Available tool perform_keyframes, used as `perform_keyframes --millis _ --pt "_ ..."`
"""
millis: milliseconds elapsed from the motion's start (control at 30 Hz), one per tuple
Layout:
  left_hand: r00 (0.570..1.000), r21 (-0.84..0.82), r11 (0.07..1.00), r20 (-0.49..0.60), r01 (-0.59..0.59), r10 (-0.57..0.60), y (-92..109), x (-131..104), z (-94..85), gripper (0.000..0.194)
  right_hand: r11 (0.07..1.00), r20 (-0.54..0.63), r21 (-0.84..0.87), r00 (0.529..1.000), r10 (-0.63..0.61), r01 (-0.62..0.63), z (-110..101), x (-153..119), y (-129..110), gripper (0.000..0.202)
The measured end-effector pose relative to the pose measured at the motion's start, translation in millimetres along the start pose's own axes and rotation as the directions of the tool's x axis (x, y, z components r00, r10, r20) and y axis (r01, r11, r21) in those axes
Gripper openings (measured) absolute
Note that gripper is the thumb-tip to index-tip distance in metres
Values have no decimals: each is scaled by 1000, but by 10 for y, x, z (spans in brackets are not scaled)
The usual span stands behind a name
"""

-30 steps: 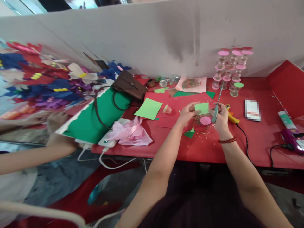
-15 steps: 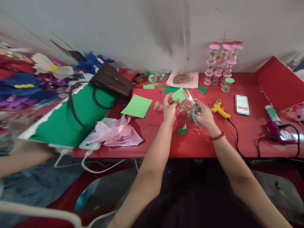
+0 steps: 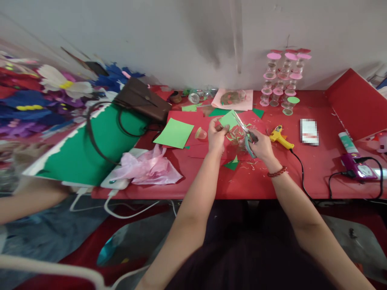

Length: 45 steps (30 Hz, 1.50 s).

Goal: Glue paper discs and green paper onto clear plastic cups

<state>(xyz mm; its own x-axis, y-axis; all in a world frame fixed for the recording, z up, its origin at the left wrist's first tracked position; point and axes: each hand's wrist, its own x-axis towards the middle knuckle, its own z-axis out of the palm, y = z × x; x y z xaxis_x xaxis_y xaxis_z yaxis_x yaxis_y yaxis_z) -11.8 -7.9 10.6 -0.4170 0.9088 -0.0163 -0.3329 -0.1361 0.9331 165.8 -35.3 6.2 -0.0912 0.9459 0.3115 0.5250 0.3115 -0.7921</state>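
Pinched in my left hand (image 3: 217,136) is a piece of light green paper (image 3: 227,120), held up over the red table. My right hand (image 3: 260,146) grips scissors (image 3: 248,139) by their handles, and the blades lie at the paper's right edge. Beneath them is a heap of thin green and pale paper trimmings (image 3: 237,137). A small clear plastic cup (image 3: 200,133) stands left of my left hand. Beyond it lies a larger light green sheet (image 3: 174,133). Dark green scraps (image 3: 232,164) rest on the table in front of my hands.
Right of my right hand lies a yellow glue gun (image 3: 281,137) with its cord over the table edge. Joined plastic cups with pink discs (image 3: 278,78) stand by the wall. A pink plastic bag (image 3: 148,165) and brown handbag (image 3: 145,100) are left. Another person's arm (image 3: 36,201) shows far left.
The scissor blades have closed from a wider opening and lie closer together at the paper's edge. My hands have stayed in nearly the same place. The view has shifted slightly.
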Motion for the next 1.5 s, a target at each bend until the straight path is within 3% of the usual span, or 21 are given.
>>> perform_keyframes --millis 200,433,1033,1167,1267,1433,1500 --pt "1000 18 1000 -6 14 -14 3 -2 1 41 996 62 77 997 43 -48 -46 6 21 29" --pt "1000 30 999 3 22 -22 -30 37 -27 48 999 48 26 998 41 -42 -64 22 -1 36" --pt "996 9 1000 82 23 -23 -89 2 -18 41 986 97 104 988 121 -131 -78 47 60 40" --pt "997 67 998 71 -4 -1 -143 48 -46 41 988 124 12 981 148 -151 -85 39 25 40" --pt "999 170 985 42 -41 34 -199 133 -106 43 966 67 -182 978 197 -182 -68 28 5 32" --pt "987 403 915 -137 -25 87 -318 387 -287 56 880 -7 -436 978 207 -189 -12 6 -10 46" --pt "984 497 866 -123 -48 125 -359 468 -350 64 857 21 -486 979 205 -169 -1 -1 -23 42"
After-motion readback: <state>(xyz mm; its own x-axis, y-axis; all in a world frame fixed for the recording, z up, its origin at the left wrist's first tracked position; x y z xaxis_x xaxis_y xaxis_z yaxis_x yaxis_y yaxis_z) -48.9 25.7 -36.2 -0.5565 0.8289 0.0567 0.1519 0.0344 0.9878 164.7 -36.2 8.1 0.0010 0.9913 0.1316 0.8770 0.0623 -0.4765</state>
